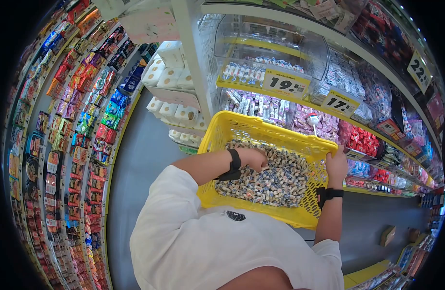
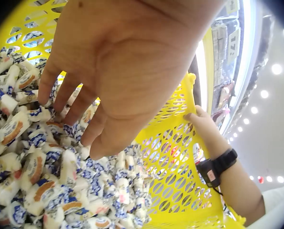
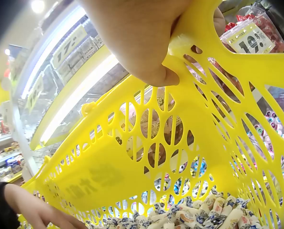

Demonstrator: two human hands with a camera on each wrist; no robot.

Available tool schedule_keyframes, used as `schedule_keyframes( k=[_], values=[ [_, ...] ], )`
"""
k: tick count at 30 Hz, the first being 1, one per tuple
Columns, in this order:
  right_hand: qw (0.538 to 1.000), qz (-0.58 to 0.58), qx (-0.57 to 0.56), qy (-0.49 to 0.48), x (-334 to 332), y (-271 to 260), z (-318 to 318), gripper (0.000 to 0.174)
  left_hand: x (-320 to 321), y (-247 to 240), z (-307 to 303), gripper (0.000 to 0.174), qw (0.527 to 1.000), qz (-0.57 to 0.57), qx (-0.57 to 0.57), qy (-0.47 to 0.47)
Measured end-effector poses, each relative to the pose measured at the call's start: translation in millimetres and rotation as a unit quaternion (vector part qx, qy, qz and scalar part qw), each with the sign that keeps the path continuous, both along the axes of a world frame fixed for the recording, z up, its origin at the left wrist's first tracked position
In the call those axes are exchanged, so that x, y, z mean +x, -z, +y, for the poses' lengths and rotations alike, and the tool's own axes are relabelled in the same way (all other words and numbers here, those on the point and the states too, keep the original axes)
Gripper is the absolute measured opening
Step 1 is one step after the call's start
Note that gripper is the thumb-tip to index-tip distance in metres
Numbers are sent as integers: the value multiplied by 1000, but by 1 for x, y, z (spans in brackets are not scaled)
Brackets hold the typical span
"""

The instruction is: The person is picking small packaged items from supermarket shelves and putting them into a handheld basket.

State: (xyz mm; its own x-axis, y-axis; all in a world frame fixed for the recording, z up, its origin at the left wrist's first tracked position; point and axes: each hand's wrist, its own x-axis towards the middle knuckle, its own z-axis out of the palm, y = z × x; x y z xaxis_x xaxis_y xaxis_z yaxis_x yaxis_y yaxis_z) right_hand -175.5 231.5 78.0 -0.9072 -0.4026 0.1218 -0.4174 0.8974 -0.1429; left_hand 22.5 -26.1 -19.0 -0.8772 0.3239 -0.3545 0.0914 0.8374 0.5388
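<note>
A yellow plastic basket point(image 1: 214, 126) with perforated walls holds a thick layer of wrapped candies point(image 1: 280, 181). These candies point(image 2: 32, 176) have white wrappers with blue and orange print. My left hand point(image 1: 251, 158) is inside the basket, low over the pile. In the left wrist view the left hand's point(image 2: 118, 76) fingers reach down, loosely extended, their tips right at the candies. At the basket's right corner my right hand point(image 1: 336, 166) grips the rim. The right wrist view shows the right hand's point(image 3: 137, 38) thumb on the inner side of the rim.
Candy shelves with clear bins point(image 1: 268, 50) and price tags point(image 1: 286, 83) stand just beyond the basket. White packages point(image 1: 170, 72) are stacked beside a white post point(image 1: 189, 53). Packed snack shelves point(image 1: 72, 125) line the left, across the grey floor point(image 1: 128, 159). A box point(image 1: 387, 236) lies on the floor at right.
</note>
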Motion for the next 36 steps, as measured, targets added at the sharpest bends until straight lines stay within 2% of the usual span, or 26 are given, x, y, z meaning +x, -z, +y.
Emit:
schedule_keyframes(
  k=[3, 6, 9, 15, 18, 21, 23, 27, 30, 33, 36],
  values=[
    [1000, 0, -2, 0, 0, 1, 0, 40, 8, -1, 7, 31, 998, 42, -44, -31],
    [1000, 2, -8, -4, -1, 2, 1, 39, 2, -11, 11, 40, 995, -82, -54, -9],
    [1000, 2, -10, -5, 0, 1, 1, 39, 1, -9, 14, 36, 993, -78, -85, 9],
    [1000, -3, -28, -10, 3, -2, 0, 38, 1, -6, 13, 15, 995, -79, -50, -25],
    [1000, -5, -25, -9, 2, -2, 1, 38, -4, 5, 10, 7, 996, -77, -43, -10],
    [1000, -5, -23, -8, 2, -2, 0, 38, -1, 6, 9, 10, 996, -27, 50, -65],
    [1000, -4, -21, -8, 3, -2, 0, 38, -5, 23, 7, 10, 998, -15, 38, -57],
    [1000, 2, -10, -7, 3, -2, 0, 38, -5, -12, 10, 18, 998, -47, -18, -29],
    [1000, 8, -8, -7, 2, 0, 1, 38, -1, -28, 13, 15, 998, -21, -39, -41],
    [1000, 4, -15, -5, 2, 0, 1, 39, 0, -23, 12, 18, 995, -65, -45, -63],
    [1000, -2, -16, -3, 3, -2, 0, 40, -3, -31, 13, 17, 991, -106, -73, -40]
  ],
)
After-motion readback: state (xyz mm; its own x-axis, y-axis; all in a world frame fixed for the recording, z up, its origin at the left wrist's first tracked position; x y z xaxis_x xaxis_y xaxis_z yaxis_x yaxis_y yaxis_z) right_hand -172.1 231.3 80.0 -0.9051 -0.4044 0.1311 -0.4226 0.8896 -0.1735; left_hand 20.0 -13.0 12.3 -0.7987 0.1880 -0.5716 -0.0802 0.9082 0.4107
